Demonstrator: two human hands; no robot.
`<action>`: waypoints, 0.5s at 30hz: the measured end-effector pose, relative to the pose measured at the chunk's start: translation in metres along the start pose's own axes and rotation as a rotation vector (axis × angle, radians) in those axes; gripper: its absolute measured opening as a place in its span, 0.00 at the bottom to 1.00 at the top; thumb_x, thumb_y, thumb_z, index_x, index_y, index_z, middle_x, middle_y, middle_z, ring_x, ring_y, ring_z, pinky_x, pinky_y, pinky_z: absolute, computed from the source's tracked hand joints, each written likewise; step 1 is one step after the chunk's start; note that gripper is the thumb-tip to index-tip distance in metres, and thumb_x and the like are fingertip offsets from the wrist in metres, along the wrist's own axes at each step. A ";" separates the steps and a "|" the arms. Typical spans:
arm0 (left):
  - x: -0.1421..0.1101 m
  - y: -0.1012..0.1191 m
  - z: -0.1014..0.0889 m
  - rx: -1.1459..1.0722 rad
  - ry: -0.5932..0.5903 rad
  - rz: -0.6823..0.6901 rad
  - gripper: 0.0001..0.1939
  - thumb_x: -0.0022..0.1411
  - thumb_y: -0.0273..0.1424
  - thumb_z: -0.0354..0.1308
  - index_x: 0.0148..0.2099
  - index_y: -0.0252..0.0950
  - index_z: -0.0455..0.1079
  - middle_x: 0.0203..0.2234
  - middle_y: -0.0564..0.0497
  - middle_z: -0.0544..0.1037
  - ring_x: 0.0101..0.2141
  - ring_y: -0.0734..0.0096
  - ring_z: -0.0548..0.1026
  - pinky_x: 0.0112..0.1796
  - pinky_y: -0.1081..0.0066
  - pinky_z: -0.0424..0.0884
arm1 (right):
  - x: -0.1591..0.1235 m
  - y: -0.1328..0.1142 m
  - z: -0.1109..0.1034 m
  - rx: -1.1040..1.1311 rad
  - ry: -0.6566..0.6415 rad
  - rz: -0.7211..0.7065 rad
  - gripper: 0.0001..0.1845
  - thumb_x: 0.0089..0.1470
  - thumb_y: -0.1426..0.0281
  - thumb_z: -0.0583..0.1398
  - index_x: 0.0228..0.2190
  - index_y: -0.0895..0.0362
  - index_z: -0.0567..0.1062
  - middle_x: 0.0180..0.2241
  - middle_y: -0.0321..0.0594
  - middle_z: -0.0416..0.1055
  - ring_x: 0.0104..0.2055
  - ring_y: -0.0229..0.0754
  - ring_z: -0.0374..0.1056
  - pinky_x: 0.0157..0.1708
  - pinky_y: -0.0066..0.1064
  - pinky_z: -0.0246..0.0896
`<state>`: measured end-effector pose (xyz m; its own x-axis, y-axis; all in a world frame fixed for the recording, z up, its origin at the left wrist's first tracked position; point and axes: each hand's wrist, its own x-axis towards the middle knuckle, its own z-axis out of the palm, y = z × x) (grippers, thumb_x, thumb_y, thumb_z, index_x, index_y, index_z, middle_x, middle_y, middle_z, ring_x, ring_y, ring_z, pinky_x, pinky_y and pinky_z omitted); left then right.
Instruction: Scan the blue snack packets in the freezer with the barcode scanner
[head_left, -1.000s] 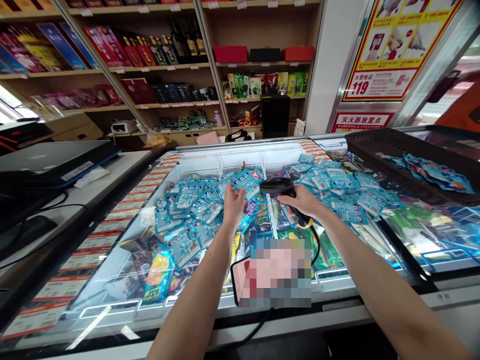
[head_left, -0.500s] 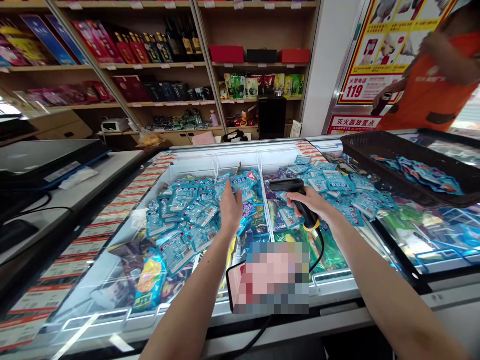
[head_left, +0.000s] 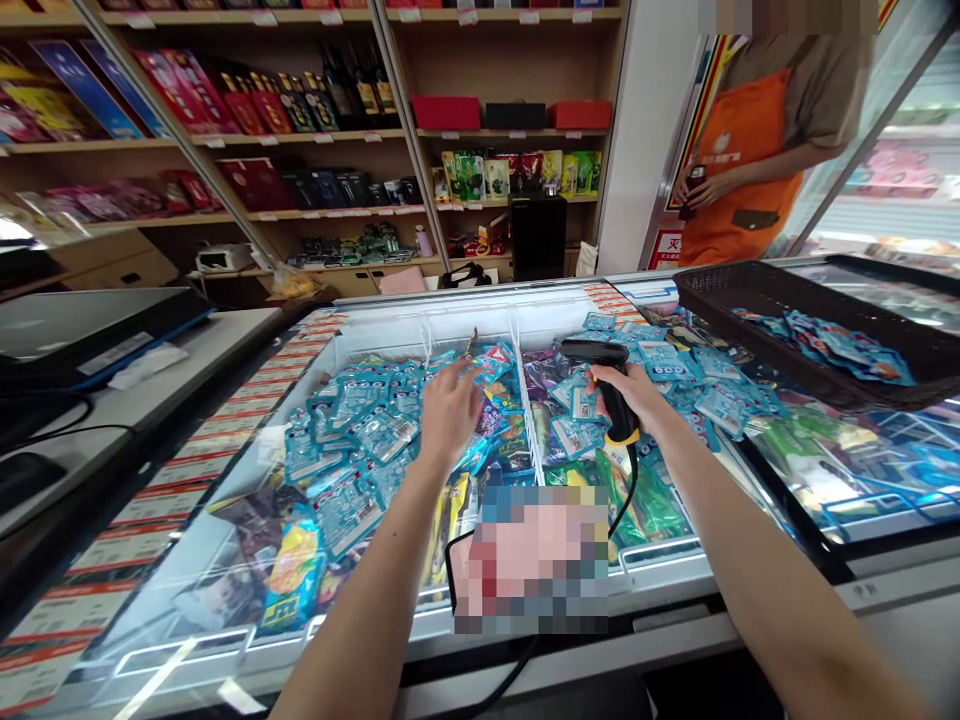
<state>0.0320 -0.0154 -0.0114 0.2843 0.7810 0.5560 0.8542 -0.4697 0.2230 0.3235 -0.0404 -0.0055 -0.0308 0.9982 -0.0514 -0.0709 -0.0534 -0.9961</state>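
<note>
Nearest, at the front of the freezer [head_left: 600, 652], a phone [head_left: 463, 572], mostly blurred out; could be dragged by the scanner cable [head_left: 632, 490] looping down beside it. Farther in, right hand [head_left: 641, 395] wrapped around the scanner [head_left: 604, 353], nose pointing left; with barcodes crowded face-up, could catch the wrong label. Level with it, left hand [head_left: 450, 415] over the left heap of blue packets [head_left: 356, 400], fingers loosely bent; cannot tell whether pinching one. Just beside the right heap [head_left: 664, 360], a dark basket [head_left: 795, 372] of packets; could get mixed if nudged. Beyond, a person in an orange apron [head_left: 739, 170].
</note>
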 end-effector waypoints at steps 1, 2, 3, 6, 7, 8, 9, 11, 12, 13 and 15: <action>0.002 0.009 0.003 -0.088 -0.100 0.130 0.18 0.66 0.34 0.45 0.56 0.42 0.65 0.56 0.45 0.66 0.57 0.58 0.63 0.54 0.54 0.59 | 0.000 0.000 -0.001 0.008 0.004 -0.006 0.18 0.45 0.56 0.63 0.31 0.58 0.72 0.28 0.40 0.73 0.17 0.36 0.67 0.14 0.27 0.58; 0.005 0.019 0.006 -0.158 -0.192 0.241 0.19 0.67 0.36 0.44 0.57 0.43 0.65 0.58 0.46 0.65 0.58 0.60 0.61 0.55 0.56 0.58 | 0.000 0.000 -0.001 0.016 0.009 -0.008 0.18 0.45 0.56 0.63 0.31 0.58 0.72 0.28 0.40 0.73 0.17 0.37 0.67 0.14 0.27 0.58; 0.006 0.028 0.010 -0.205 -0.273 0.326 0.20 0.67 0.38 0.43 0.59 0.44 0.63 0.60 0.47 0.63 0.60 0.62 0.59 0.56 0.56 0.57 | 0.001 0.000 -0.002 0.022 0.014 -0.012 0.18 0.45 0.56 0.63 0.30 0.58 0.72 0.28 0.40 0.72 0.17 0.37 0.67 0.14 0.27 0.58; 0.007 0.050 0.023 -0.272 -0.458 0.429 0.25 0.68 0.43 0.40 0.64 0.48 0.53 0.64 0.52 0.54 0.63 0.66 0.52 0.59 0.59 0.53 | 0.001 -0.001 -0.003 0.030 0.035 -0.034 0.19 0.45 0.55 0.62 0.31 0.58 0.71 0.28 0.40 0.72 0.17 0.36 0.66 0.13 0.27 0.58; 0.006 0.055 0.026 -0.275 -0.505 0.443 0.26 0.67 0.45 0.40 0.66 0.49 0.50 0.65 0.53 0.51 0.64 0.66 0.51 0.60 0.59 0.51 | 0.001 -0.002 -0.003 0.023 0.040 -0.036 0.19 0.45 0.55 0.62 0.31 0.58 0.72 0.28 0.41 0.73 0.17 0.36 0.66 0.13 0.27 0.58; 0.006 0.058 0.029 -0.269 -0.546 0.459 0.28 0.66 0.47 0.40 0.66 0.51 0.47 0.66 0.54 0.49 0.64 0.66 0.49 0.61 0.58 0.48 | 0.001 -0.003 -0.003 0.011 0.043 -0.030 0.19 0.46 0.55 0.62 0.32 0.58 0.72 0.28 0.41 0.73 0.17 0.36 0.66 0.13 0.27 0.58; 0.005 0.061 0.032 -0.255 -0.579 0.480 0.29 0.66 0.48 0.40 0.67 0.53 0.46 0.66 0.55 0.48 0.65 0.65 0.48 0.61 0.56 0.45 | 0.001 -0.004 -0.003 -0.002 0.047 -0.022 0.19 0.46 0.55 0.61 0.32 0.58 0.72 0.27 0.41 0.73 0.17 0.36 0.66 0.13 0.27 0.58; 0.003 0.062 0.035 -0.206 -0.612 0.513 0.29 0.65 0.50 0.40 0.66 0.55 0.45 0.66 0.56 0.47 0.65 0.63 0.47 0.62 0.54 0.40 | 0.000 -0.006 -0.002 -0.024 0.046 -0.003 0.19 0.46 0.55 0.61 0.33 0.58 0.72 0.27 0.41 0.74 0.17 0.36 0.65 0.14 0.27 0.58; 0.003 0.063 0.036 -0.178 -0.611 0.520 0.29 0.64 0.51 0.40 0.66 0.56 0.46 0.66 0.56 0.48 0.65 0.63 0.48 0.62 0.53 0.38 | -0.001 -0.007 -0.002 -0.027 0.044 -0.002 0.19 0.46 0.55 0.62 0.32 0.58 0.72 0.27 0.40 0.74 0.17 0.36 0.65 0.14 0.27 0.58; 0.002 0.063 0.036 -0.150 -0.601 0.520 0.29 0.64 0.51 0.40 0.66 0.56 0.47 0.66 0.56 0.50 0.64 0.63 0.49 0.62 0.52 0.37 | -0.002 -0.007 -0.001 -0.026 0.039 -0.006 0.19 0.46 0.55 0.62 0.32 0.58 0.72 0.27 0.41 0.74 0.17 0.36 0.65 0.14 0.27 0.59; 0.002 0.063 0.035 -0.110 -0.574 0.505 0.29 0.64 0.51 0.40 0.65 0.55 0.49 0.65 0.55 0.53 0.64 0.63 0.52 0.61 0.51 0.35 | -0.003 -0.008 -0.001 -0.019 0.021 -0.017 0.18 0.46 0.56 0.62 0.32 0.58 0.72 0.28 0.41 0.74 0.17 0.36 0.66 0.14 0.27 0.59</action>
<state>0.1015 -0.0286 -0.0242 0.8351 0.5378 0.1155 0.5211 -0.8407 0.1472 0.3248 -0.0433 0.0025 -0.0092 0.9993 -0.0359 -0.0521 -0.0364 -0.9980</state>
